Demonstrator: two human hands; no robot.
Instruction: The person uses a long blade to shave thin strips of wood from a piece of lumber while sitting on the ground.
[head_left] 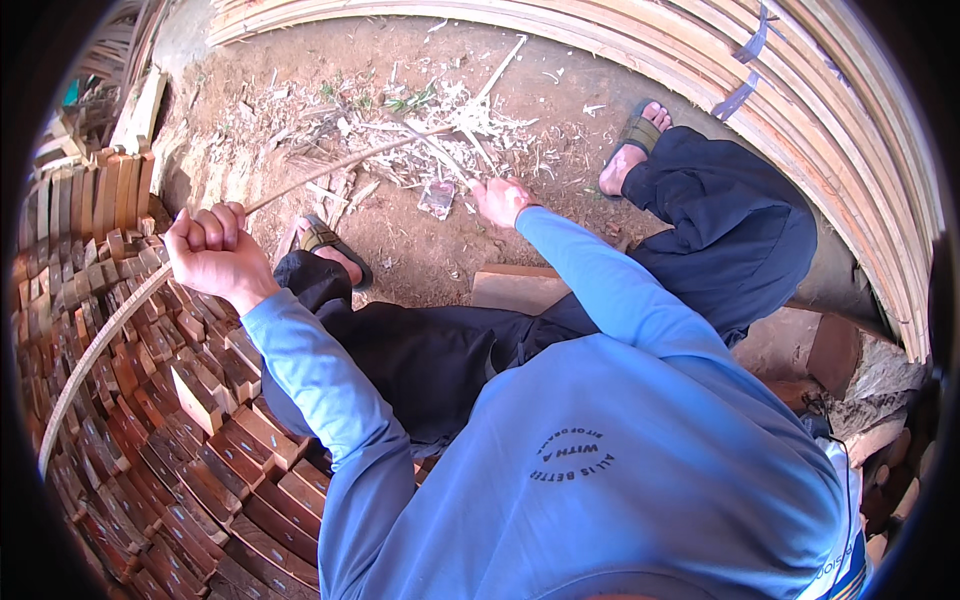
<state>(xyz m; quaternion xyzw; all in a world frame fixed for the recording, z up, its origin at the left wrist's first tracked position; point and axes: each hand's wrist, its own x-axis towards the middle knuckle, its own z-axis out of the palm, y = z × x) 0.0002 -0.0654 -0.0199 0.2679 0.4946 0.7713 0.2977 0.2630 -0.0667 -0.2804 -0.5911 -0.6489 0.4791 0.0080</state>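
My left hand (215, 250) is closed in a fist round a long, thin wooden strip (330, 170). The strip runs from the lower left rim, through the fist, up to the wood shavings (500, 135) on the ground. Farther right, my right hand (503, 202) is closed on a thin, straight, blade-like piece (440, 155). This piece points up and left from the fingers and crosses the strip's far end in the picture. Whether the two touch, I cannot tell, and its exact kind is unclear.
Stacked wooden blocks (215, 470) fill the left side. Long pale boards (640, 50) curve along the top and right. A wooden block (515, 288) lies between my sandalled feet, one by a small flat packet (437, 198). A loose stick (502, 68) lies beyond the shavings.
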